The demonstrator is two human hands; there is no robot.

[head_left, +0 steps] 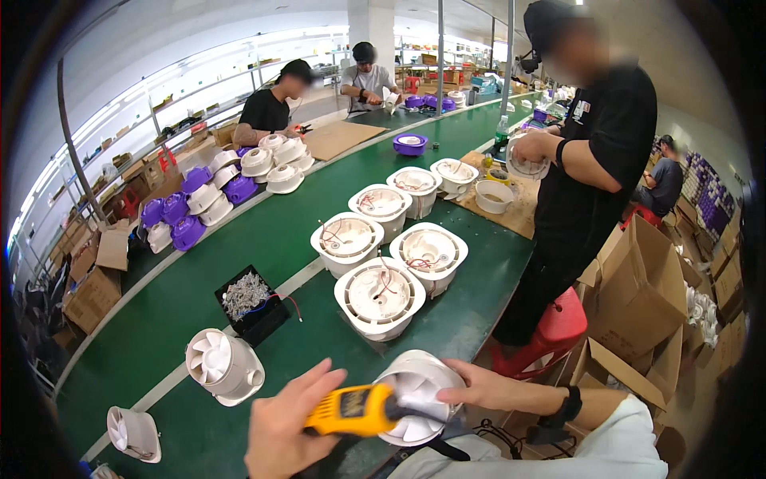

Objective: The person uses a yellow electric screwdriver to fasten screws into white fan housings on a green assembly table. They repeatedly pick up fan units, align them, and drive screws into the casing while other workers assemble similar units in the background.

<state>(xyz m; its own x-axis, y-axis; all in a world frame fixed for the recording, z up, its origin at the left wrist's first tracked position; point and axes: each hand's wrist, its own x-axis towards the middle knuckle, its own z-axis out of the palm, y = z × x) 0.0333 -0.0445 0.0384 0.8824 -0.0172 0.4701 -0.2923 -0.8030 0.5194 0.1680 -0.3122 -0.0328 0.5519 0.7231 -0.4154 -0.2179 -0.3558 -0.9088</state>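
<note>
Yellow and black, the handheld power tool [351, 410] sat in your left hand [283, 423], fingers loosely curled about its rear end, while your right hand [487, 389] gripped the rim of a round white plastic fan housing [396, 366], and the tool's dark front end reached over its white blades at the near edge of the long green table [319, 323]. Beyond your hands stood six white plastic housings with thin reddish wires [379, 297], with a square black tray of small silvery pieces [266, 326] to their left and, farther off, a heap of purple and white plastic housings [199, 198].
</note>
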